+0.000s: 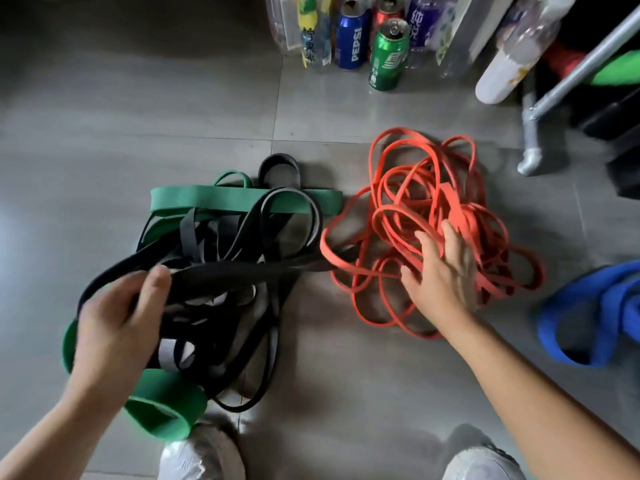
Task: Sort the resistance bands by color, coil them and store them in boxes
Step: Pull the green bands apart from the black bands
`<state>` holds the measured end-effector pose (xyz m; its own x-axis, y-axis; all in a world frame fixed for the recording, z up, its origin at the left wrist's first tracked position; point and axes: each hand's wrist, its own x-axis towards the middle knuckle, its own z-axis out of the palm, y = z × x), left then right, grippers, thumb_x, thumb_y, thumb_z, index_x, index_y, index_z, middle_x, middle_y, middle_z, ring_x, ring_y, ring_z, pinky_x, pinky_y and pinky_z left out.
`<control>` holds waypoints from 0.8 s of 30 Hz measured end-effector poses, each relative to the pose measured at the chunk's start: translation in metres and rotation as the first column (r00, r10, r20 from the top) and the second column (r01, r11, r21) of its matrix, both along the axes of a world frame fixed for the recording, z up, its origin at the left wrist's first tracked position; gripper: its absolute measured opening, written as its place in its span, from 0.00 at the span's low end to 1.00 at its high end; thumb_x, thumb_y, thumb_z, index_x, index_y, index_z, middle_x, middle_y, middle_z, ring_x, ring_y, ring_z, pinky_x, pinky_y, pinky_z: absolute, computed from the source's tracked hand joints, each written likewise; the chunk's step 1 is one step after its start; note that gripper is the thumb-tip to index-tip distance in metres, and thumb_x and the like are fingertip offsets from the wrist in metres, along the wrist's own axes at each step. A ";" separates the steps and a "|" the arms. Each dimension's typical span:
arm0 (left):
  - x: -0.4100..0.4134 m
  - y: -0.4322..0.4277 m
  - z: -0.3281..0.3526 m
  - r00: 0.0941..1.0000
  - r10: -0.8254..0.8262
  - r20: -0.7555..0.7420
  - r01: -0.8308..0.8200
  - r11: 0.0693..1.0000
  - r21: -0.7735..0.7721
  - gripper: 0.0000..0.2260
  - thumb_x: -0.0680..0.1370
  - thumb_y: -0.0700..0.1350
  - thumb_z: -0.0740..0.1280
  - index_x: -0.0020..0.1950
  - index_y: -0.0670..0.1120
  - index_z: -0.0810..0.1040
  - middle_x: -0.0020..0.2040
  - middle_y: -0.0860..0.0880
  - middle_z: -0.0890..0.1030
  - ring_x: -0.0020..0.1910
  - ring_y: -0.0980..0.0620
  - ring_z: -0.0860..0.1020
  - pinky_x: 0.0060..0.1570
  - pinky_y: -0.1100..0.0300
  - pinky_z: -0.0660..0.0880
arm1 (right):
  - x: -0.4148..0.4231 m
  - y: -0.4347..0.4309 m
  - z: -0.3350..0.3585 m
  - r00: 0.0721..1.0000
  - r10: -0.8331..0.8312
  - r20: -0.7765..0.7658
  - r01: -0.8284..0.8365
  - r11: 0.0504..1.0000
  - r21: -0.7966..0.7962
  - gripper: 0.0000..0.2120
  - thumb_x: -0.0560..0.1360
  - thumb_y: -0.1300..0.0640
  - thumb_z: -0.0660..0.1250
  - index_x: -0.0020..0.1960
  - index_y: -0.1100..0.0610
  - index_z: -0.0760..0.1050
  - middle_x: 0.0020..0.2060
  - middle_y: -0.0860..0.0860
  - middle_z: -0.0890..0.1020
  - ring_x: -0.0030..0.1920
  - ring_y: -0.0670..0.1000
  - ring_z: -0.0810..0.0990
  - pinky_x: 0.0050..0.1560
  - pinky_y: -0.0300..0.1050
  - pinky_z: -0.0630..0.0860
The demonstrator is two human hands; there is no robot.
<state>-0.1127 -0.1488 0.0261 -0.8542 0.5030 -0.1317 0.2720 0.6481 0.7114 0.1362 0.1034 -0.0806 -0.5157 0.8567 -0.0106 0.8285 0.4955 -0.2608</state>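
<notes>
A tangle of black bands (239, 258) and wide green bands (221, 199) lies on the grey tiled floor at centre left. My left hand (117, 327) grips a black band near its lower left, thumb over it. To the right sits a loose heap of thin orange bands (429, 202). My right hand (443, 271) rests on that heap with fingers spread and straight. A blue band (595, 313) lies folded at the right edge. No box is in view.
Cans and plastic bottles (388, 53) stand in a row along the far edge. A metal frame leg (531, 133) and dark items stand at the upper right. My two white shoes (201, 455) are at the bottom edge.
</notes>
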 end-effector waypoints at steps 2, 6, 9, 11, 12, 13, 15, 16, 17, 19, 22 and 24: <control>-0.010 -0.009 0.013 0.982 0.188 0.033 -0.191 0.966 0.176 0.22 0.74 0.63 0.59 0.40 0.43 0.72 0.36 0.35 0.76 0.33 0.47 0.73 0.33 0.51 0.75 | -0.013 -0.007 0.003 0.999 0.033 -0.022 -0.033 0.999 0.012 0.27 0.64 0.56 0.74 0.62 0.58 0.74 0.68 0.64 0.67 0.63 0.68 0.68 0.66 0.62 0.63; -0.025 -0.022 0.024 0.965 0.001 -0.262 -0.018 0.998 -0.066 0.19 0.74 0.57 0.57 0.33 0.43 0.73 0.29 0.47 0.70 0.33 0.47 0.69 0.33 0.55 0.67 | -0.048 -0.012 0.010 0.997 0.071 -0.041 -0.072 0.997 -0.025 0.25 0.67 0.54 0.71 0.63 0.57 0.74 0.69 0.63 0.66 0.65 0.67 0.67 0.66 0.61 0.64; -0.040 -0.035 -0.007 0.904 -0.302 -0.304 0.084 0.820 -0.566 0.12 0.73 0.49 0.65 0.52 0.44 0.80 0.47 0.41 0.78 0.48 0.37 0.73 0.45 0.47 0.73 | -0.089 -0.009 0.014 0.994 0.101 -0.032 -0.105 0.983 -0.153 0.27 0.70 0.52 0.70 0.67 0.56 0.69 0.72 0.59 0.60 0.70 0.63 0.61 0.70 0.56 0.60; -0.037 -0.041 -0.026 0.918 -0.349 -0.192 0.169 0.777 -0.607 0.21 0.71 0.42 0.67 0.65 0.48 0.75 0.62 0.41 0.74 0.59 0.35 0.71 0.54 0.42 0.73 | -0.122 -0.004 0.017 0.989 0.145 -0.014 -0.145 0.967 -0.209 0.27 0.74 0.49 0.67 0.70 0.54 0.65 0.74 0.57 0.57 0.71 0.62 0.59 0.70 0.54 0.59; -0.032 -0.042 -0.031 0.901 -0.408 -0.147 0.260 0.779 -0.571 0.22 0.71 0.43 0.64 0.65 0.50 0.75 0.65 0.42 0.73 0.61 0.36 0.72 0.56 0.43 0.73 | -0.139 -0.001 0.019 0.984 0.179 -0.019 -0.179 0.961 -0.210 0.27 0.75 0.49 0.65 0.71 0.54 0.64 0.73 0.56 0.58 0.71 0.61 0.59 0.70 0.53 0.59; -0.026 -0.042 -0.036 0.877 -0.472 -0.092 0.358 0.768 -0.532 0.21 0.71 0.46 0.59 0.63 0.50 0.77 0.66 0.43 0.74 0.61 0.38 0.74 0.57 0.45 0.74 | -0.157 0.001 0.022 0.976 0.217 -0.027 -0.218 0.954 -0.207 0.26 0.75 0.48 0.64 0.71 0.54 0.64 0.73 0.56 0.59 0.71 0.61 0.60 0.69 0.52 0.59; -0.010 -0.042 -0.045 0.830 -0.557 0.037 0.498 0.709 -0.499 0.22 0.71 0.52 0.54 0.60 0.51 0.79 0.68 0.44 0.73 0.61 0.43 0.76 0.55 0.51 0.76 | -0.193 0.001 0.027 0.959 0.281 -0.048 -0.285 0.933 -0.221 0.24 0.77 0.49 0.62 0.70 0.54 0.64 0.71 0.55 0.63 0.69 0.59 0.62 0.67 0.52 0.62; -0.004 -0.042 -0.049 0.818 -0.571 0.074 0.522 0.680 -0.515 0.22 0.71 0.53 0.54 0.59 0.52 0.80 0.68 0.45 0.72 0.61 0.45 0.76 0.53 0.54 0.77 | -0.210 -0.001 0.029 0.952 0.301 -0.061 -0.307 0.921 -0.240 0.23 0.77 0.50 0.62 0.70 0.55 0.65 0.70 0.54 0.64 0.68 0.59 0.64 0.66 0.52 0.64; 0.000 -0.043 -0.055 0.811 -0.578 0.084 0.527 0.662 -0.533 0.21 0.71 0.54 0.55 0.59 0.53 0.80 0.68 0.45 0.73 0.60 0.46 0.77 0.51 0.55 0.77 | -0.225 -0.005 0.030 0.948 0.310 -0.075 -0.319 0.912 -0.259 0.22 0.77 0.51 0.62 0.69 0.55 0.65 0.70 0.54 0.65 0.67 0.59 0.65 0.65 0.52 0.66; 0.002 -0.046 -0.070 0.811 -0.581 0.076 0.514 0.644 -0.566 0.20 0.71 0.53 0.56 0.59 0.55 0.79 0.67 0.47 0.74 0.59 0.46 0.78 0.48 0.55 0.78 | -0.250 -0.016 0.030 0.944 0.323 -0.060 -0.326 0.898 -0.295 0.21 0.77 0.52 0.62 0.67 0.56 0.65 0.69 0.54 0.65 0.67 0.59 0.67 0.63 0.52 0.68; -0.015 -0.049 -0.090 0.807 -0.590 0.024 0.475 0.626 -0.618 0.19 0.71 0.51 0.61 0.62 0.57 0.77 0.70 0.48 0.71 0.58 0.47 0.78 0.43 0.55 0.77 | -0.278 -0.031 0.022 0.908 0.417 0.046 -0.383 0.868 -0.315 0.22 0.78 0.53 0.61 0.69 0.55 0.61 0.72 0.54 0.60 0.69 0.59 0.64 0.65 0.53 0.66; -0.027 -0.054 -0.103 0.811 -0.585 0.021 0.451 0.601 -0.660 0.24 0.66 0.50 0.70 0.62 0.56 0.76 0.70 0.46 0.70 0.55 0.49 0.79 0.37 0.57 0.77 | -0.290 -0.037 0.018 0.873 0.479 0.095 -0.408 0.823 -0.395 0.27 0.79 0.52 0.59 0.74 0.50 0.52 0.76 0.52 0.51 0.71 0.60 0.61 0.66 0.55 0.65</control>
<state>-0.1394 -0.2026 -0.0770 -0.5148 0.7304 -0.4489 0.7785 0.6175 0.1119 -0.1543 0.0661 -0.0628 -0.7972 0.4548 -0.3971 0.5904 0.7249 -0.3548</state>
